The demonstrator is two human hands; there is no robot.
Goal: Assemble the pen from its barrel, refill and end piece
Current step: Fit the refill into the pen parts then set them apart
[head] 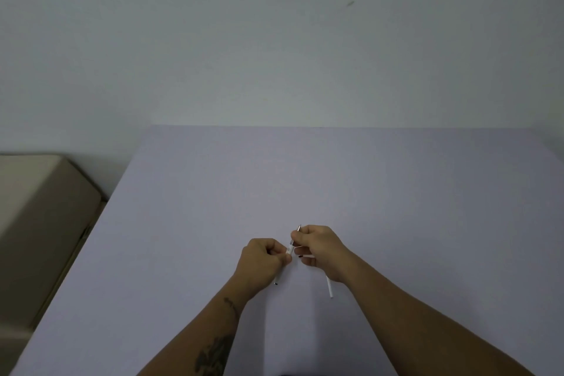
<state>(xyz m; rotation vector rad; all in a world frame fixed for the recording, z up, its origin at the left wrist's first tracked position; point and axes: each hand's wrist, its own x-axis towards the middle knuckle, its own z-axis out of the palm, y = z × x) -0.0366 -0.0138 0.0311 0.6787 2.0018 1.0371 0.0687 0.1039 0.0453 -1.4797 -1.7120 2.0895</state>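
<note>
A pale lilac counter (335, 180) runs back to a plain wall (274, 40); a beige box-like object (36, 210) sits beyond its left edge. Near the front edge, at the middle, the left hand (262, 259) is closed around the white barrel (289, 250), whose dark end (276, 283) pokes out below. The right hand (320, 249) pinches a thin metal-tipped piece (298, 228) meeting the barrel, and a white refill (329, 287) sticks out beneath it.

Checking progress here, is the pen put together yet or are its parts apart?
Apart. The left hand and right hand pinch one piece; a white tube hangs separately under the right.
</note>
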